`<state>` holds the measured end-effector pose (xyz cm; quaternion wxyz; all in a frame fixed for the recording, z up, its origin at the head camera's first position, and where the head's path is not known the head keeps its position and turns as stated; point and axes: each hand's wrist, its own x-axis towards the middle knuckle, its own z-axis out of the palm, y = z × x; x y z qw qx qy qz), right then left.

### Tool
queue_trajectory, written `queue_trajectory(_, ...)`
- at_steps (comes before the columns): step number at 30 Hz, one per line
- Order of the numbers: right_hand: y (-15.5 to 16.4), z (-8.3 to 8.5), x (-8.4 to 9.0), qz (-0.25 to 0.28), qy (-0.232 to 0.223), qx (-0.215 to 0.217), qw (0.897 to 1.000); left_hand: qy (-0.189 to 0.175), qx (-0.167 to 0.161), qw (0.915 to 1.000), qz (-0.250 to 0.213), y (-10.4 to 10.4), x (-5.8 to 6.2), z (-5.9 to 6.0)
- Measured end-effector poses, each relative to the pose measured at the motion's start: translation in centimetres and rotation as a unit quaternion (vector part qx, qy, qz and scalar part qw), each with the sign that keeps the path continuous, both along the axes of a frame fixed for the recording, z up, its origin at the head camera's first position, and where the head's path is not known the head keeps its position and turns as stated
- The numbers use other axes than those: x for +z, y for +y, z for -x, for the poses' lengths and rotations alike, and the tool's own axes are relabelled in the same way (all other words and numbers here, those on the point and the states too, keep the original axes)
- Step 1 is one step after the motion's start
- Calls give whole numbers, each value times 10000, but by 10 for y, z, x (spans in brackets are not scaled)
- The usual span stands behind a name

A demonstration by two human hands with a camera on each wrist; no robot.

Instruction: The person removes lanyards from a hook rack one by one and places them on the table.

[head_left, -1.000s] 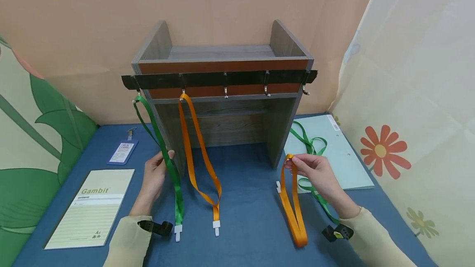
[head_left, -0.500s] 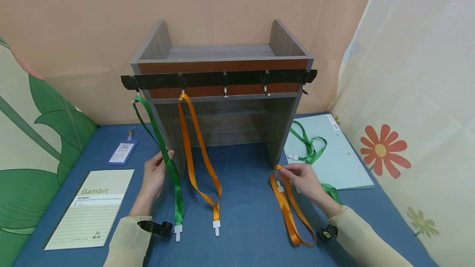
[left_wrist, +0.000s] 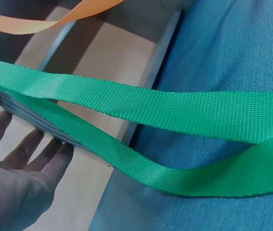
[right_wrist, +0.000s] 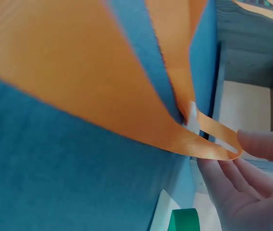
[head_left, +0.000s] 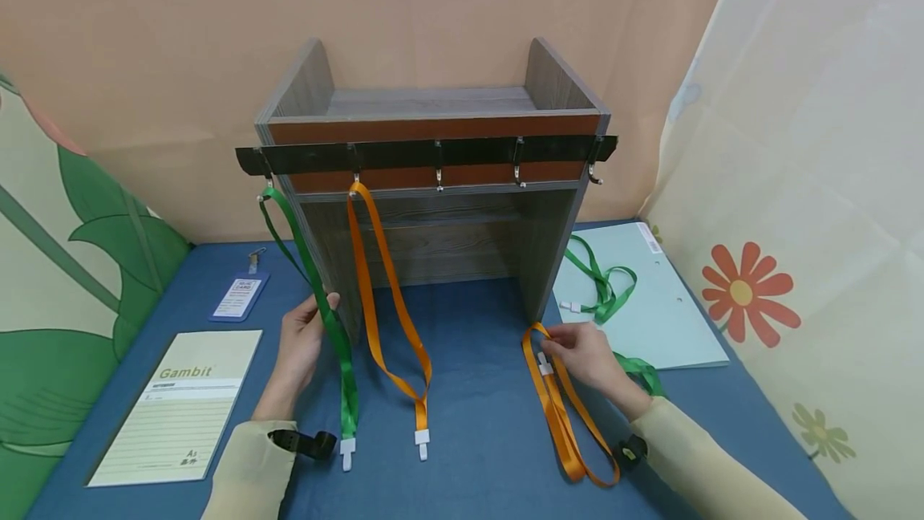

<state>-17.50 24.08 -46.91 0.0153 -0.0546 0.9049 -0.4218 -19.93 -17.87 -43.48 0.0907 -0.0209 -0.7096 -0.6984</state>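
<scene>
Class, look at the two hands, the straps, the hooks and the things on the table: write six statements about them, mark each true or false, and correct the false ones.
1. The right hand holds an orange strap, and the left hand is at the left side of the shelf. True.
2. The badge and the notebook both lie left of the shelf. True.
3. The notebook lies farther back than the badge. False: the badge is farther back.
4. A green strap hangs from the leftmost hook. True.
5. Every hook holds a strap. False: the three rightmost hooks are bare.
6. The strap in the right hand hangs on a hook. False: it is below the hooks.
</scene>
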Motion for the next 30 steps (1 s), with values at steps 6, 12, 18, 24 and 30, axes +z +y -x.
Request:
queue_trajectory(6,1,-2,2,-476,-92,-84,9988,-41,90,9999,-31,-6,-16,9)
queue_trajectory(12,2,-2,1,-767,-153,19,9969,78,95,9999,-7,-6,-20,11)
queue_trajectory(18,4,-3,6,-859,58,-53,9963,51,86,9999,20,-7,-21,9)
queue_trajectory(24,6,-8,20,-756,446,-65,9961,13,67,10000,44,-9,-21,8)
queue_trajectory(30,-10,-16,60,-163,1002,459,9938,49,51,10000,49,-8,-21,10)
